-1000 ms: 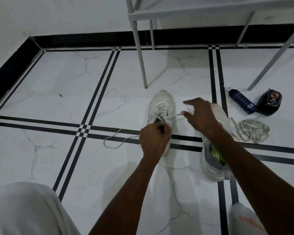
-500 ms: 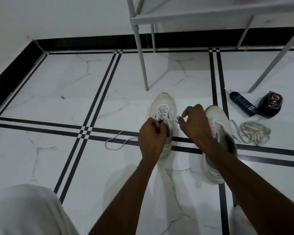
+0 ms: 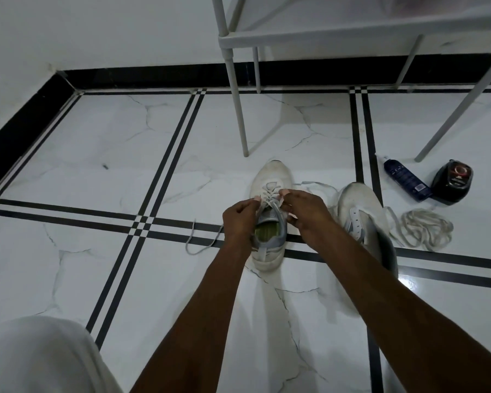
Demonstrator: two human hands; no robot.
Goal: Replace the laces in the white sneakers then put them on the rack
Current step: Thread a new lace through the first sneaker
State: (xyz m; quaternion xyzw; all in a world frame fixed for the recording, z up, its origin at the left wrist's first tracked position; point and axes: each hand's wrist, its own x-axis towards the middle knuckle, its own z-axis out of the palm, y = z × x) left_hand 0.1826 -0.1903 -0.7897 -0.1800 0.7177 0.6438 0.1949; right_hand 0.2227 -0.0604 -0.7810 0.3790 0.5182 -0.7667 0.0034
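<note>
Both hands work at the laced white sneaker [image 3: 271, 177] standing on the marble floor [image 3: 97, 154], toe toward the white rack [image 3: 323, 35]. The left hand [image 3: 240, 219] has its fingers curled, pinching the lace [image 3: 268, 194] at the sneaker's left eyelets; the right hand [image 3: 305, 212] pinches it on the right side. Loose lace ends trail out on both sides. The second sneaker [image 3: 360, 211] sits just right of the right wrist, a coiled spare lace [image 3: 425, 228] beside it. Farther back lie a dark blue bottle [image 3: 406, 180] and a black polish container [image 3: 452, 181]
</note>
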